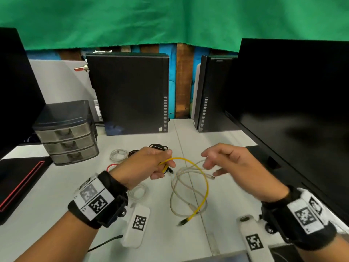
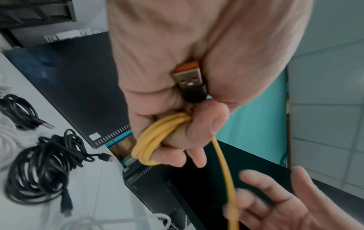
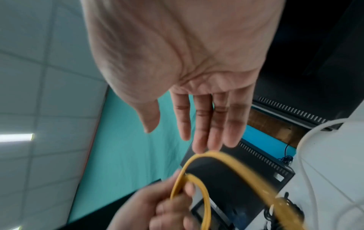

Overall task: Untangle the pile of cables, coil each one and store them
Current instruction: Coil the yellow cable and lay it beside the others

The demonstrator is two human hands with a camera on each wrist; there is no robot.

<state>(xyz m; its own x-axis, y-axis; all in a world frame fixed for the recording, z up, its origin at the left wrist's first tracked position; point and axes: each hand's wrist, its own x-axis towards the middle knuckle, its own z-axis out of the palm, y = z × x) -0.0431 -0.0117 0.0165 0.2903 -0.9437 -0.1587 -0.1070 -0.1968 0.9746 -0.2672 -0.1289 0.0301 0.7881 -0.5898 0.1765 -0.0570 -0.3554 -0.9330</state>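
Monitors flank the table (image 1: 154,233): a big dark screen (image 1: 294,103) along its right edge, another (image 1: 17,87) at the left. At the far edge we see two black computer towers (image 1: 130,91), and toward the far-left corner a grey three-drawer unit (image 1: 68,137). Near it, black cable bundles (image 2: 39,169) and a white coil (image 1: 118,155) lie on the table. Mid-table, a loose beige cable (image 1: 181,190) sprawls in loops, crossing the free run of the yellow cable (image 1: 204,184), whose far plug rests toward the near edge. Our left hand (image 1: 147,165) grips several yellow turns wound round its fingers, with the USB plug (image 2: 189,80) tucked in the palm. Our right hand (image 1: 232,165) hovers just beside the yellow arc, fingers straight and together, holding nothing.
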